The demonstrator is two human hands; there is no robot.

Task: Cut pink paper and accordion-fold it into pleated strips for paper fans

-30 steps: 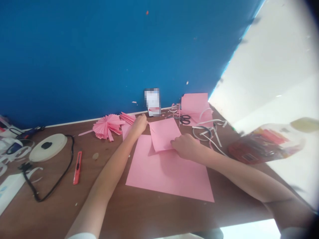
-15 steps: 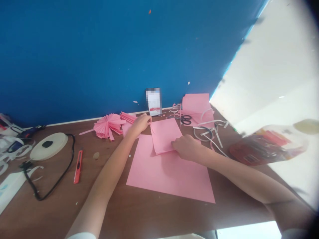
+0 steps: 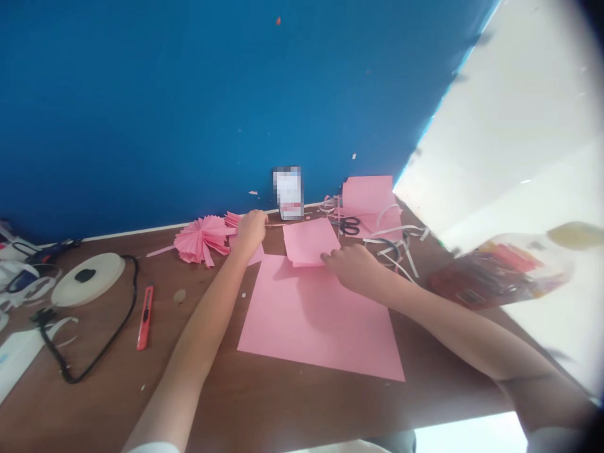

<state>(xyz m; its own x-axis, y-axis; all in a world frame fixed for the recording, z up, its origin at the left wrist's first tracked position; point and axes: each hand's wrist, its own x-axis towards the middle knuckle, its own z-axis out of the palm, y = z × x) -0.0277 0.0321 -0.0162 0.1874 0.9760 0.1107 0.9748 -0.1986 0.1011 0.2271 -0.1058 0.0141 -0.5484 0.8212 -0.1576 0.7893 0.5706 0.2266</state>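
Observation:
A large pink paper sheet (image 3: 321,321) lies flat on the brown table (image 3: 264,402). On its far edge rests a smaller pink sheet (image 3: 309,240). My right hand (image 3: 352,267) has its fingers closed on the near right corner of that smaller sheet. My left hand (image 3: 250,229) is closed in a pinch on a thin pink strip (image 3: 276,224) near the wall, just left of the smaller sheet. A pink pleated paper fan (image 3: 201,239) lies left of my left hand.
Black scissors (image 3: 349,225), white paper strips (image 3: 401,248) and more pink paper (image 3: 370,198) lie at the back right. A red utility knife (image 3: 145,308), a white round device (image 3: 87,278) with a black cable (image 3: 94,362) sit left. A clear packet (image 3: 500,270) lies right.
The smaller pink sheet has slid away from me toward the wall with my right hand. My left hand has shifted left and back, now pinching a thin strip.

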